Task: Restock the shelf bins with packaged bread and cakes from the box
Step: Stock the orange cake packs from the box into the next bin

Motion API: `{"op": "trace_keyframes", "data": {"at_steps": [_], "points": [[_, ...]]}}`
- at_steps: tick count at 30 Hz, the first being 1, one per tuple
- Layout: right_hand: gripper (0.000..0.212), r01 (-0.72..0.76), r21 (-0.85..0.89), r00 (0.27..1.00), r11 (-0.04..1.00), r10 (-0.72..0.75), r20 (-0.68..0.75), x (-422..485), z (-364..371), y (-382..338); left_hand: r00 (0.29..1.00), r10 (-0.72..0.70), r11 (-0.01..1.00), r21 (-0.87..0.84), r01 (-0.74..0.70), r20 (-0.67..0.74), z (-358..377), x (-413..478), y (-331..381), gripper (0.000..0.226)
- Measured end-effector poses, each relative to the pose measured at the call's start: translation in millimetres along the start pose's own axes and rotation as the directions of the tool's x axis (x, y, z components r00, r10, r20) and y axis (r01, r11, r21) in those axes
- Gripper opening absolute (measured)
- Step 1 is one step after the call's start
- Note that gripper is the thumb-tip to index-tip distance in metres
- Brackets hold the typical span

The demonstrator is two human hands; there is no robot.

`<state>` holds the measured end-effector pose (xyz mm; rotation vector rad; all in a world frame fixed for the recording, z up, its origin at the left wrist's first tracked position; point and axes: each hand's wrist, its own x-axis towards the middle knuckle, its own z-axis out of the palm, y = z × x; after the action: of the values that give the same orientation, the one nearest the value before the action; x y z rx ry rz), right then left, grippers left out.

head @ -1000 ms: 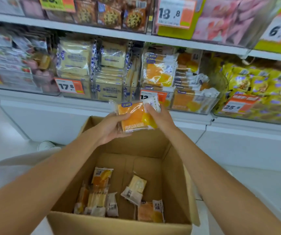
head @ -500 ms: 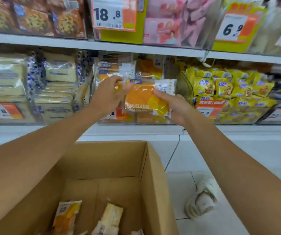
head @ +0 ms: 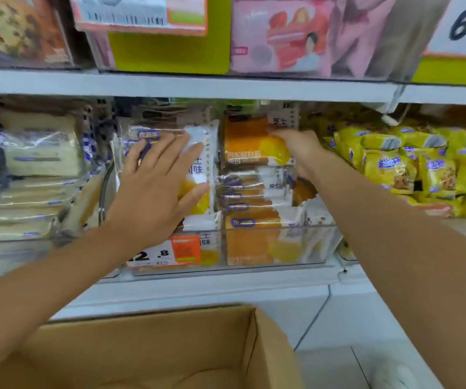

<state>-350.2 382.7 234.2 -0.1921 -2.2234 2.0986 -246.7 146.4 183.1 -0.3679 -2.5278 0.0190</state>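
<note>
Hands: left hand (head: 153, 189) flat, fingers spread, pressing upright bread packet (head: 202, 169); right hand (head: 299, 147) gripping orange packet (head: 248, 141) above clear bin (head: 319, 245). Price tag (head: 170, 251): "2.8" legible.

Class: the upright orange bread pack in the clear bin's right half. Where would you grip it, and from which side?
Probably pinch the orange pack at its upper right corner, from the front right, where the right hand is. The stacked packs and the bin wall cover its lower half; only the top stands free.
</note>
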Motion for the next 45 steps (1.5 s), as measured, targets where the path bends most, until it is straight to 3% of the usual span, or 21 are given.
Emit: {"op": "trace_keyframes", "data": {"at_steps": [4,11,16,19,20,21,23,24,25,27,29,34,38,45], "points": [[0.087,-0.003,-0.087,1.0,0.996,0.003,0.003,14.6,9.3,7.0,1.0,-0.002,1.0,0.001,0.002,-0.004,0.1,-1.0,1.4,0.062],[0.069,0.016,-0.348,0.988,0.938,0.04,0.151,16.8,2.4,0.0,1.0,-0.014,1.0,-0.018,0.013,-0.026,0.7,-1.5,3.1,0.062],[0.052,0.118,-0.321,0.99,0.94,-0.084,0.115,24.3,0.9,10.2,1.0,-0.011,1.0,-0.015,0.011,-0.026,-0.4,-1.6,3.3,0.062],[0.059,0.195,-0.388,0.981,0.901,-0.178,0.08,31.1,4.6,16.0,1.0,-0.012,1.0,-0.026,0.011,-0.024,-1.1,-1.4,3.8,0.062],[0.067,0.232,-0.5,0.969,0.834,-0.241,0.048,31.4,5.7,18.0,1.0,-0.013,1.0,-0.024,0.012,-0.024,-1.3,-1.2,4.0,0.062],[0.08,0.278,-0.66,0.942,0.698,-0.331,0.047,30.2,6.4,20.0,1.0,-0.012,1.0,-0.02,0.012,-0.024,-1.2,-1.3,4.3,0.062],[0.107,0.39,-0.871,0.841,0.3,-0.501,0.204,24.9,7.9,24.0,1.0,-0.01,1.0,-0.013,0.009,-0.025,-1.0,-1.7,4.3,0.062],[0.111,0.461,-0.878,0.772,0.126,-0.545,0.327,21.3,9.2,24.7,1.0,-0.008,1.0,-0.012,0.008,-0.026,-1.0,-1.8,3.8,0.062],[0.111,0.527,-0.849,0.718,0.017,-0.544,0.434,21.1,11.3,25.4,1.0,-0.007,1.0,-0.01,0.006,-0.026,-0.8,-1.6,3.3,0.062],[0.107,0.578,-0.812,0.689,-0.083,-0.484,0.54,28.0,15.4,27.1,1.0,-0.002,1.0,-0.011,0.002,-0.024,-0.1,-1.7,3.3,0.062],[0.106,0.557,-0.826,0.714,-0.089,-0.456,0.531,39.3,19.5,30.2,1.0,-0.007,1.0,-0.016,0.007,-0.029,-0.1,-2.0,3.3,0.062],[0.106,0.601,-0.795,0.725,0.084,-0.475,0.498,39.9,23.2,31.0,0.999,-0.001,1.0,-0.013,0.001,-0.042,-0.5,-1.4,2.6,0.062],[0.097,0.565,-0.814,0.656,-0.137,-0.524,0.543,46.2,22.7,28.2,0.999,0.0,1.0,-0.021,-0.001,-0.047,0.7,-2.6,2.7,0.062],[0.103,0.551,-0.826,0.665,-0.122,-0.533,0.522,49.0,22.3,33.8,0.999,-0.001,1.0,-0.016,0.0,-0.038,1.8,-2.3,2.2,0.062]]}}
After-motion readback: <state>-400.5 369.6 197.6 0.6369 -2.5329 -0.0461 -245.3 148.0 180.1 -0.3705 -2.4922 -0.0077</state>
